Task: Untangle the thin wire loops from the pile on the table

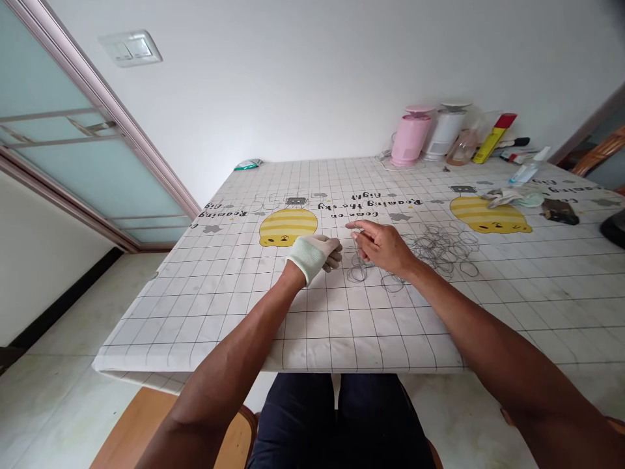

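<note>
My left hand (318,253), in a white knit glove with a greyish palm, is closed above the table. A thin line shows near its fingertips, but what it pinches is too small to make out. Just to its right, my bare right hand (381,246) has its index finger stretched out and the thumb apart from it; the other fingers curl in. Nothing shows between them. A loose tangle of thin grey wire rings (442,251) lies beside and partly behind my right hand and wrist. Several single rings (358,275) rest below that hand.
A checked tablecloth (234,312) covers the table. Faint wire-like outlines (263,199) lie left of centre. At the back right stand a pink cylinder device (411,138), a white one (443,133), bottles and a yellow-red box (493,140). A crumpled glove (508,197) lies right.
</note>
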### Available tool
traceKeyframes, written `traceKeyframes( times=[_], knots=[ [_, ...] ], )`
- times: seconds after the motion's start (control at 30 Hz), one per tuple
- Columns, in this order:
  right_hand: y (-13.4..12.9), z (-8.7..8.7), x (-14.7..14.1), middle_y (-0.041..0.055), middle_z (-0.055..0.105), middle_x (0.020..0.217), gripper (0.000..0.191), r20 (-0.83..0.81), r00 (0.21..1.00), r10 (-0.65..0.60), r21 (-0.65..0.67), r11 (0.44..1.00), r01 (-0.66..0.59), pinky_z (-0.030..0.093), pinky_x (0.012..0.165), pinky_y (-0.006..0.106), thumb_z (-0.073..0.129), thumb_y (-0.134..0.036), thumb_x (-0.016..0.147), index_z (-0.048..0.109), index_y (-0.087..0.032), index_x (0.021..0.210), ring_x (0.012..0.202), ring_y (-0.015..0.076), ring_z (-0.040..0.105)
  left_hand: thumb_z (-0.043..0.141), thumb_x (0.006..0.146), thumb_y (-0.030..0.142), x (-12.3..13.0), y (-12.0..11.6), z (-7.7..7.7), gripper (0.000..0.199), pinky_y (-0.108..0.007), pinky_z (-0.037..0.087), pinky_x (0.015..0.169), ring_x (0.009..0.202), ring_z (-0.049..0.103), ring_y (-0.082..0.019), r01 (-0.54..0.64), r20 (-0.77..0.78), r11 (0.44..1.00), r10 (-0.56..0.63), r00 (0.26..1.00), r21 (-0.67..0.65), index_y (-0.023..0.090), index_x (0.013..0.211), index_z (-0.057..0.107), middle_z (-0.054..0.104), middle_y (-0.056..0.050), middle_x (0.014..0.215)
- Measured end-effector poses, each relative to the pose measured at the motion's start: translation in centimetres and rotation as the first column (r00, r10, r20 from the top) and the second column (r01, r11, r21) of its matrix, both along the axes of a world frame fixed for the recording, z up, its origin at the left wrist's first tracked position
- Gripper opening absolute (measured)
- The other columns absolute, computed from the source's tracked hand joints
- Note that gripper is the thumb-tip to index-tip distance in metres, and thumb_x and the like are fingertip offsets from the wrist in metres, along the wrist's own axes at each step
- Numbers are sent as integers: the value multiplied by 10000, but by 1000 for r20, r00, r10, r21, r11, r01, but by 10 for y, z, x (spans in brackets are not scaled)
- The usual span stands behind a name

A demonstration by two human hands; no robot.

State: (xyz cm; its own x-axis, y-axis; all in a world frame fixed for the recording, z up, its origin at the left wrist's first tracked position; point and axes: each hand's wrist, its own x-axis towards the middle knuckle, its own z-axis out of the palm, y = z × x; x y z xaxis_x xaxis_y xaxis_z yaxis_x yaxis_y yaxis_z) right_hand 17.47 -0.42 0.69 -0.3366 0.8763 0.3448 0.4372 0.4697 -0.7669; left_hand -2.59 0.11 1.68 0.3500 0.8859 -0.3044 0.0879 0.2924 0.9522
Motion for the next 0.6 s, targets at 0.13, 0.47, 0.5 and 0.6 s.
traceKeyframes(
  times=[0.13, 0.47, 0.5, 0.6],
  knots=[
    [1, -1, 0, -19, 583, 623, 413, 41, 999, -16, 50, 999, 14, 489, 564, 290, 453, -442, 1069, 703, -215, 1306, 549, 151, 556, 608, 875, 222, 3, -5, 1, 198, -227, 354, 458, 474, 498, -94, -31, -109, 999, 36, 993, 43, 184, 688, 556, 555, -4, 587],
    [6, -8, -1, 34, 713, 783, 405, 98, 994, -41, 160, 987, 25, 529, 683, 325, 445, -375, 1062, 708, -185, 1305, 683, 172, 643, 632, 870, 233, 11, -4, -16, 146, -243, 419, 440, 471, 556, -118, 3, -223, 998, 10, 975, 57, 162, 742, 635, 673, -42, 638],
    [5, -7, -1, 22, 696, 746, 410, 78, 996, -34, 132, 991, 23, 531, 669, 327, 453, -397, 1065, 691, -192, 1329, 657, 172, 633, 630, 872, 234, 11, -3, -17, 154, -240, 412, 440, 467, 547, -114, -5, -198, 999, 13, 980, 41, 166, 734, 625, 659, -36, 624],
    [3, -3, 0, -5, 658, 689, 478, -38, 999, -6, -8, 1000, 6, 523, 602, 316, 504, -473, 1056, 587, -197, 1437, 588, 168, 610, 637, 882, 250, 11, 0, -15, 210, -223, 375, 442, 451, 502, -92, -52, -111, 999, 53, 992, 10, 185, 695, 566, 579, -2, 566]
  ],
)
